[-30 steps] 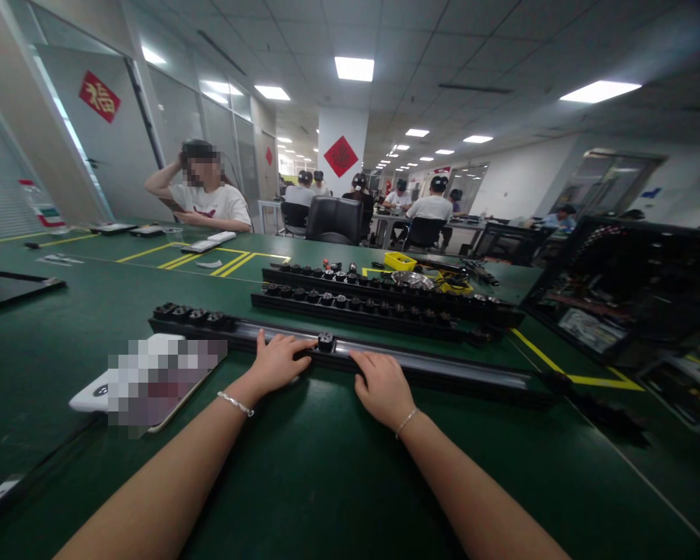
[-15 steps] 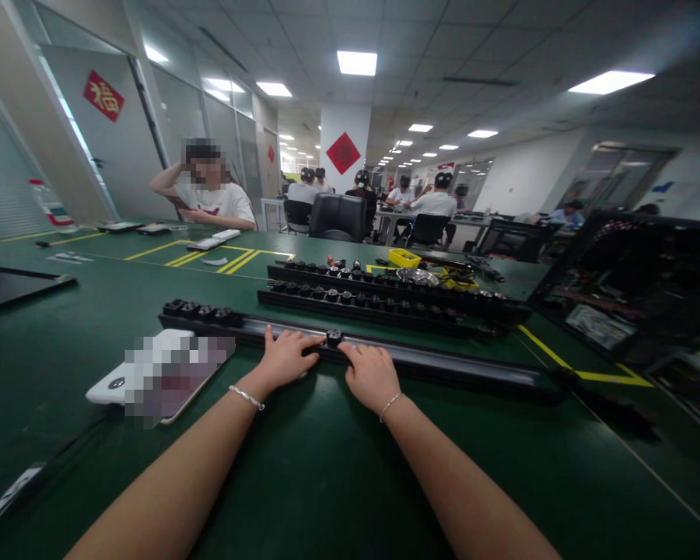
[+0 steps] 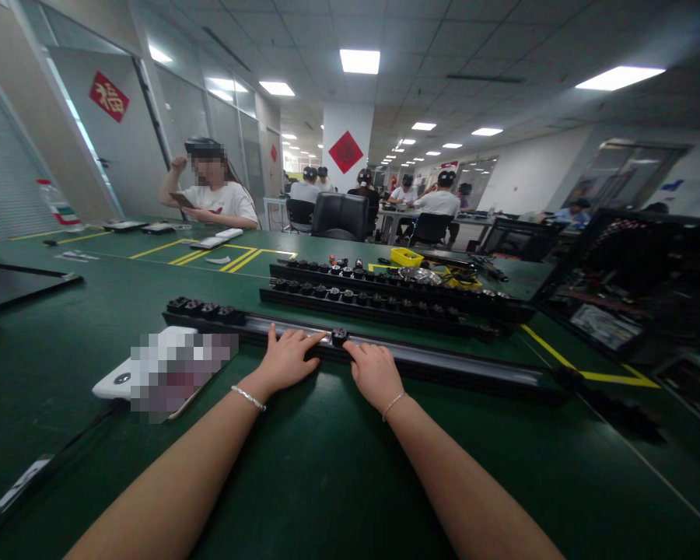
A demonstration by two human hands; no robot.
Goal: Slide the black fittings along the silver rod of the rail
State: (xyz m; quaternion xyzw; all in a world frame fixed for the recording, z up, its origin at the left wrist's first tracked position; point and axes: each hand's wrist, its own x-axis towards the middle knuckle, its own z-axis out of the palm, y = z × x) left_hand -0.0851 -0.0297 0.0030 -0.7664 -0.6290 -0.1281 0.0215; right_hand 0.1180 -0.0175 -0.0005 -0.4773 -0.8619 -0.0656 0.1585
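Two hands: the left hand (image 3: 288, 359) had its thumb and index finger spread wide, with nothing seen between them; the right hand (image 3: 376, 373) had curled fingers, its grip too hidden to tell.
Black block (image 3: 339, 337): it sat in the middle stretch of the long rail (image 3: 443, 362), between the two index fingertips, in a narrow gap; whether both touched it could not be told.
Block risk: it could have tilted or jammed in the channel, if one fingertip had pressed harder or higher than the other.
Rail risk: it could have skidded on the bench (image 3: 303, 474), if a push had gone sideways.
Rail direction: its long axis ran left to right, slanting away from the bench's far edge towards the right end; the channel opened upwards.
Block direction: its top faced up; its long axis was too small to tell.
Row of four: similar blocks (image 3: 203, 309) stood at the rail's left end.
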